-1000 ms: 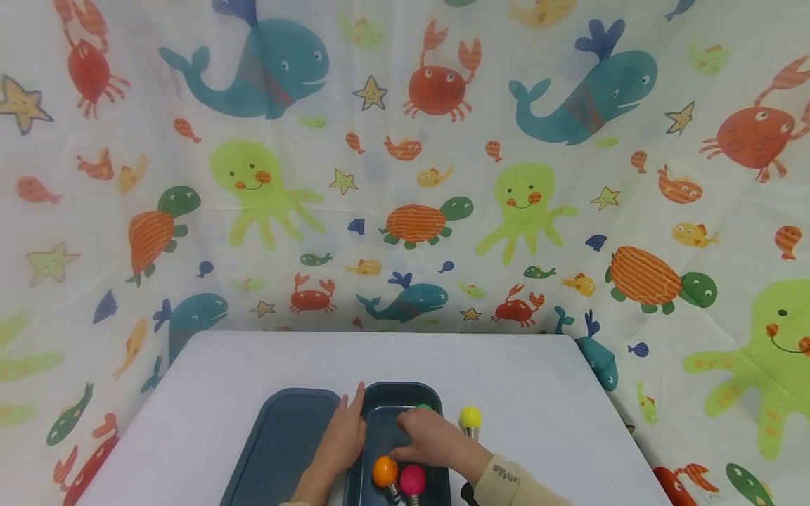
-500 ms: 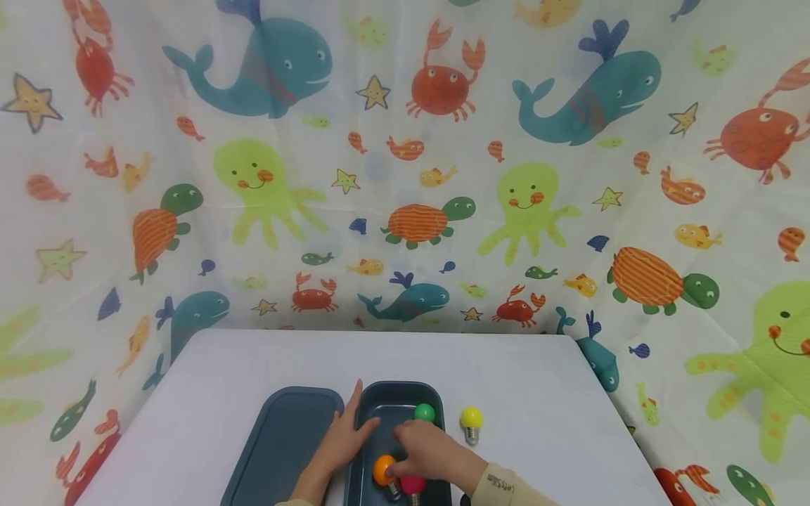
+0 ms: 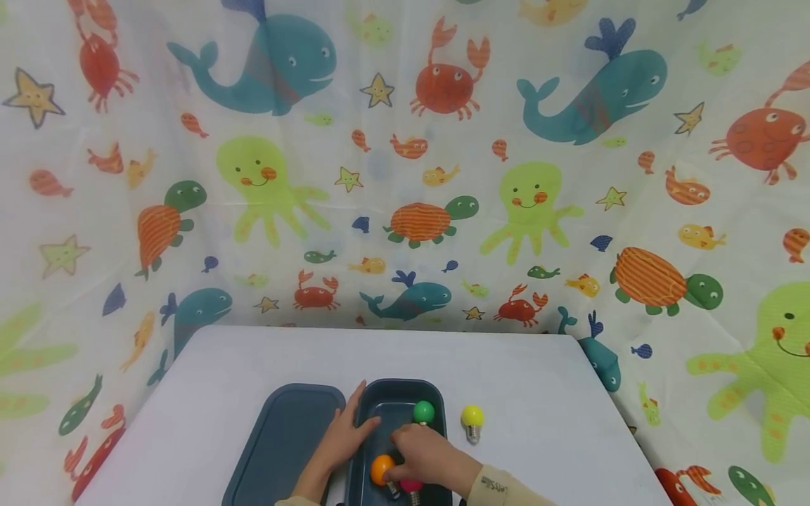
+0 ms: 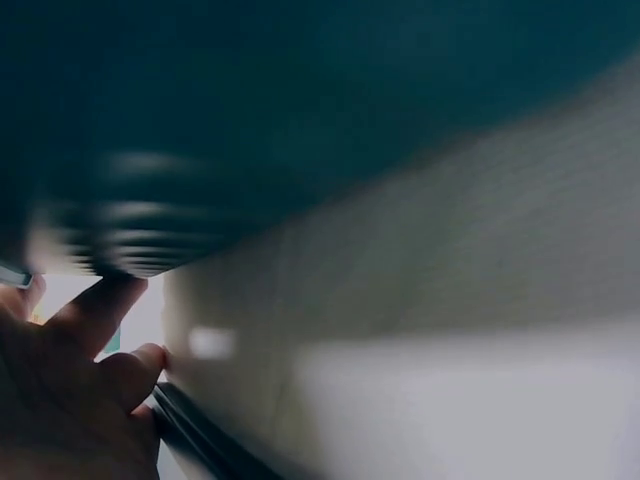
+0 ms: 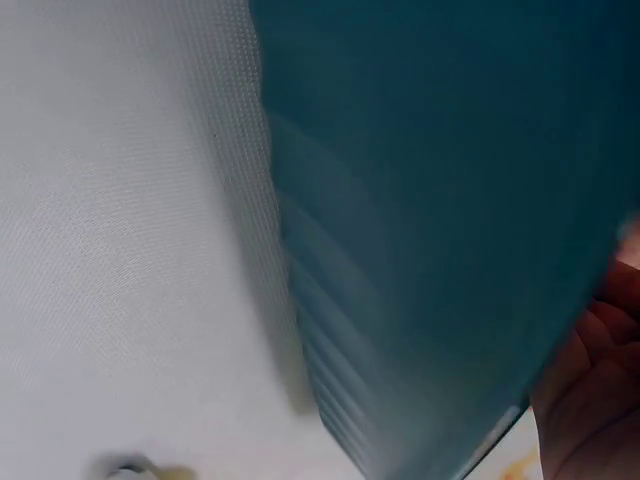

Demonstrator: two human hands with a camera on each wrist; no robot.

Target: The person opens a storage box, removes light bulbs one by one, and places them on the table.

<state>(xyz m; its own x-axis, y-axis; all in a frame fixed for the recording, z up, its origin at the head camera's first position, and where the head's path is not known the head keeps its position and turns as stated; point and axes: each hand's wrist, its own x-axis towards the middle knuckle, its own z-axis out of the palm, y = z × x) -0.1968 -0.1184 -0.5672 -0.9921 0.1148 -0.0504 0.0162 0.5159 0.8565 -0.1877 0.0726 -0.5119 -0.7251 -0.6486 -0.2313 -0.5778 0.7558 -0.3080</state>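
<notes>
A deep dark-blue box (image 3: 441, 407) stands on the table with several toy light bulbs inside. My left hand (image 3: 344, 434) rests at its left rim, fingers extended and thumb spread over the inside. My right hand (image 3: 430, 453) reaches in from the right with bent fingers. Its thumb is by the orange bulb (image 3: 382, 468), and the pink bulb (image 3: 411, 485) is partly covered below the hand. The fingertips are hidden, so any grip cannot be seen. A green bulb (image 3: 423, 412) sits at the back right corner. The box wall (image 5: 420, 220) blocks most of the right wrist view.
Left of the box lies a flat dark-blue lid (image 3: 285, 443). A yellow bulb (image 3: 472, 416) is on the white table (image 3: 538, 393) to the right. A curtain (image 3: 380, 169) printed with sea animals hangs behind the table.
My right hand has moved from over the green bulb toward the orange and pink bulbs, uncovering the green one. My left thumb has spread away from its fingers.
</notes>
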